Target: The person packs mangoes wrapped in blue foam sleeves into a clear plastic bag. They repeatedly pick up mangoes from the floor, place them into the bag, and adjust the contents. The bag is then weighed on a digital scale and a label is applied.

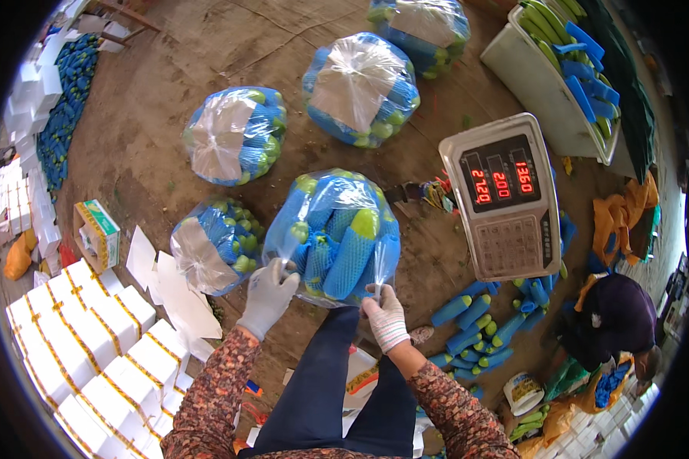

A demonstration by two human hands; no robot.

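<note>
the left grip (270,297) and right grip (386,317) each pinch the top of the clear bag (334,196), which sits near the middle of the floor (153,99) full of blue-wrapped green veg (352,258), so pull both sides up evenly or it might rip

Ahead: tied bags (360,96) | right: scale (501,195) | gap: floor (430,256) between held bag (350,199), scale | far right: perhaps crowded

Three red numbers (502,175) glow on the scale's (507,213) black display (491,173).
</note>
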